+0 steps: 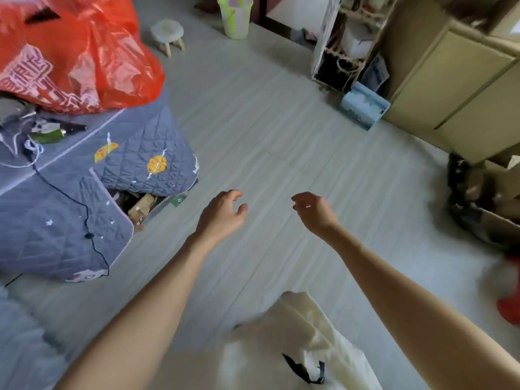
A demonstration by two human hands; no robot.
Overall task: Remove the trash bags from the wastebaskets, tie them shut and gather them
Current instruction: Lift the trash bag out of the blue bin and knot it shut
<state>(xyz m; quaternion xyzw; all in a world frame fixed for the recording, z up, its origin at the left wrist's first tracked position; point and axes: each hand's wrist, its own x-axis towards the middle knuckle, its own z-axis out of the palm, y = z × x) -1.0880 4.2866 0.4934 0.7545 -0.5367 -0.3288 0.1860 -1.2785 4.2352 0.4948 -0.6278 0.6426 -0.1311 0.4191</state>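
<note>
My left hand (223, 213) and my right hand (313, 209) hover over the grey floor in the middle of the view, fingers loosely curled and apart, nothing in either. A pale wastebasket lined with a white and green bag (235, 15) stands far off at the top. A whitish plastic bag (304, 347) lies on the floor below my arms, near the bottom edge. A large red plastic bag (81, 54) rests on the bed at the top left.
A bed with a blue quilted cover (70, 192) fills the left side. A small white stool (167, 33) stands beyond it. A beige cabinet (455, 85), a wooden rack (346, 46), a blue box (364, 108) and cardboard boxes (489, 198) line the right. Something red (510, 302) lies at the right edge.
</note>
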